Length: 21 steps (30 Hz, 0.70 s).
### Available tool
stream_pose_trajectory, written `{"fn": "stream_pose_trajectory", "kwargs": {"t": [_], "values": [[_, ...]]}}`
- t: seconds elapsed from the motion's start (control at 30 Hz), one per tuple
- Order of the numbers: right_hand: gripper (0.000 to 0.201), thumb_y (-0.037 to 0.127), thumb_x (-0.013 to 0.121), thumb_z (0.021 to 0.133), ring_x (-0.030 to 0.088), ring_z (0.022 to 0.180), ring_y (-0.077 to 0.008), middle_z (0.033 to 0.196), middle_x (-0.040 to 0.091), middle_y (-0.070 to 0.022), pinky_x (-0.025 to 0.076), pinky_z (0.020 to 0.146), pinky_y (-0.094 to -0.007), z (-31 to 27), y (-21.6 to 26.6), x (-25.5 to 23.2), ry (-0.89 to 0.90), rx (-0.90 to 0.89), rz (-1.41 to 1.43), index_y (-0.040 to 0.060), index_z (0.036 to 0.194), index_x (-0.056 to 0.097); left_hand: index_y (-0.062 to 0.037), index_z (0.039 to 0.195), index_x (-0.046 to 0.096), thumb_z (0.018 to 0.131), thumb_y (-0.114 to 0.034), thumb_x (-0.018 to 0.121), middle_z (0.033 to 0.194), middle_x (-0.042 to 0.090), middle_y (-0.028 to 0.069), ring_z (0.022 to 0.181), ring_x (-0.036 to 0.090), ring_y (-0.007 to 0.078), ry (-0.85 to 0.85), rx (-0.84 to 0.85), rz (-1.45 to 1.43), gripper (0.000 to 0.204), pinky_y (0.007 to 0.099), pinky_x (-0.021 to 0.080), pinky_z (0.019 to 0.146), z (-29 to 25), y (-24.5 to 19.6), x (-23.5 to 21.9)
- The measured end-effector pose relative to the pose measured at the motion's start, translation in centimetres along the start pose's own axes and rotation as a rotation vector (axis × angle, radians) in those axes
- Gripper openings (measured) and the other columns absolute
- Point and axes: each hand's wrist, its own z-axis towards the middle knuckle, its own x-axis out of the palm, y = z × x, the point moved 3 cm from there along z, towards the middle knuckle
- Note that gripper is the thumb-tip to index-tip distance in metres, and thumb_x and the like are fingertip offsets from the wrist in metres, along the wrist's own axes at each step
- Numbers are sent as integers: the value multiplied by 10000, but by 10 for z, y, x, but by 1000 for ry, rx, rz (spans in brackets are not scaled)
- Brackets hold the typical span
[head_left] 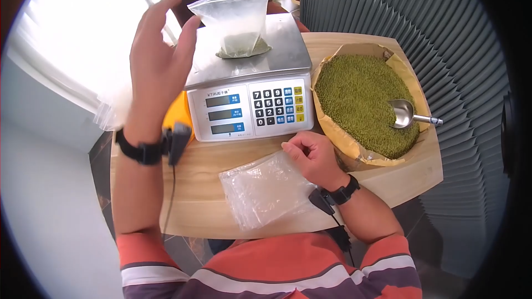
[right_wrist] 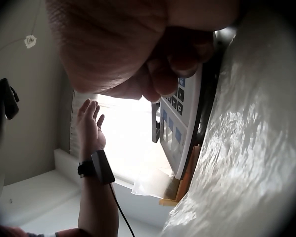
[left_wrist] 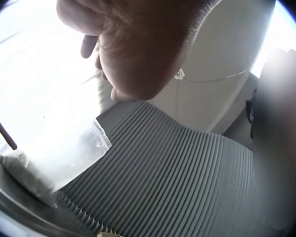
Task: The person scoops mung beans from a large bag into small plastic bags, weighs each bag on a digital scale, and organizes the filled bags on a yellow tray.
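Observation:
A clear zip-lock bag (head_left: 238, 19) stands on the steel pan of a digital scale (head_left: 249, 105), a small amount of green beans in its bottom. My left hand (head_left: 160, 58) is raised at the bag's left side, fingers extended and holding nothing; the left wrist view shows a gap between this hand (left_wrist: 133, 49) and the bag (left_wrist: 73, 153). In front of the scale lies a stack of flat clear plastic bags (head_left: 266, 191). My right hand (head_left: 316, 158) rests at the stack's upper right corner, fingers loosely curled, with nothing visible between the fingertips in the right wrist view.
An open paper sack (head_left: 327, 124) full of green mung beans (head_left: 360, 94) stands right of the scale. A metal scoop (head_left: 403, 115) lies in the beans, handle over the rim. Something orange (head_left: 180, 116) sits left of the scale. Behind is a dark chair; a pleated grey curtain (head_left: 399, 5) hangs at right.

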Motion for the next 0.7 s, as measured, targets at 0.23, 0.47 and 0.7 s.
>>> {"fn": "stream_pose_trajectory", "kwargs": {"t": [0.23, 0.47, 0.7], "values": [[203, 145, 785, 1034, 522, 638, -74, 731, 631, -5, 429, 581, -275, 2, 5, -4, 12, -11, 4, -5, 907, 737, -55, 1353, 740, 1049, -324, 776, 1235, 789, 143, 994, 724, 261, 540, 29, 97, 409, 373, 579, 887, 77, 27, 61], [178, 115, 786, 1026, 528, 620, -99, 754, 633, -24, 425, 579, -283, 1, 8, -1, 2, -91, -66, 5, 895, 739, 50, 1090, 800, 980, -177, 783, 966, 809, 185, 894, 754, 246, 559, -291, 8, 253, 379, 611, 835, 90, 34, 24], [174, 101, 780, 1030, 526, 640, -74, 763, 633, -15, 421, 582, -262, 1, 9, 3, 23, -66, -65, -14, 906, 737, 5, 990, 807, 979, -173, 764, 847, 763, 63, 783, 693, 147, 381, -393, 148, 183, 301, 558, 729, 92, 51, -69]]}}
